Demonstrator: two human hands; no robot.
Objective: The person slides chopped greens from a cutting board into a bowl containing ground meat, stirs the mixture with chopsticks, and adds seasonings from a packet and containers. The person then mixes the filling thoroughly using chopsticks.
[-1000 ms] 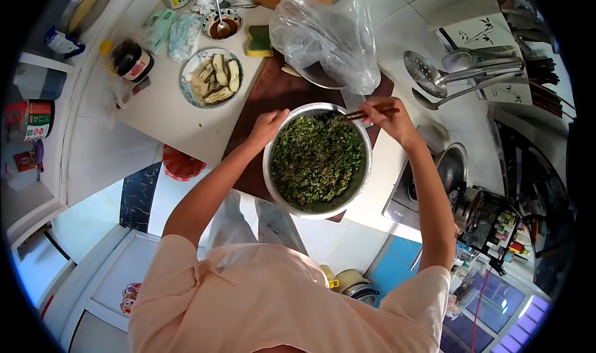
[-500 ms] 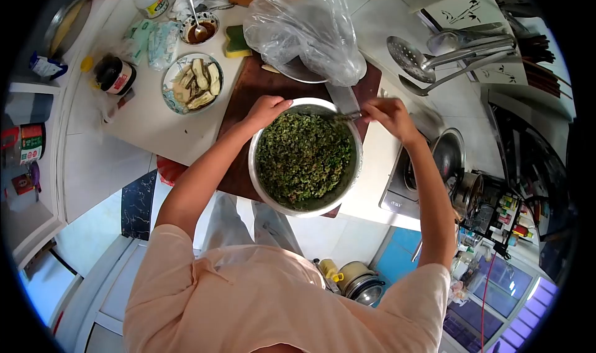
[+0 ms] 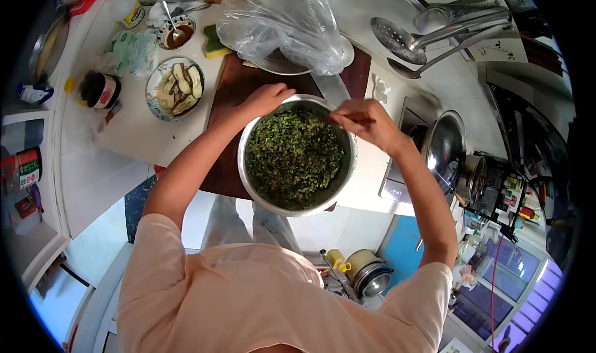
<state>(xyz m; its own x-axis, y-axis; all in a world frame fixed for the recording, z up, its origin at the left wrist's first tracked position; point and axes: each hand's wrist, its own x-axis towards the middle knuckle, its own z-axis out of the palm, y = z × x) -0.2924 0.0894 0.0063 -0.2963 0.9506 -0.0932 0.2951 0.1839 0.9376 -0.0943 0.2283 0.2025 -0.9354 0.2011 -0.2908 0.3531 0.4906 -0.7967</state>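
Observation:
A wide metal bowl [image 3: 243, 160] stands on the dark brown cutting board [image 3: 217, 118], filled with a finely chopped green mixture [image 3: 295, 154]. My left hand [image 3: 266, 100] grips the bowl's upper left rim. At the upper right rim, my right hand [image 3: 366, 122] is closed with fingers pinched together around a thin utensil, mostly hidden by the hand and the rim. Behind the bowl lies a broad knife blade [image 3: 330, 87]. A crumpled clear plastic bag [image 3: 279, 30] rests on a metal dish at the back of the board.
Left of the board are a plate of eggplant pieces [image 3: 176, 87], a small bowl of brown sauce with a spoon [image 3: 177, 32], a sponge [image 3: 214, 41] and a dark jar [image 3: 99, 91]. To the right are a stove [image 3: 397, 182], a wok [image 3: 447, 139] and hanging ladles [image 3: 400, 40].
My right hand has moved left and inward over the bowl's rim, and the metal handle seen earlier is now hidden. The whole view has shifted slightly. My left hand stays at the rim.

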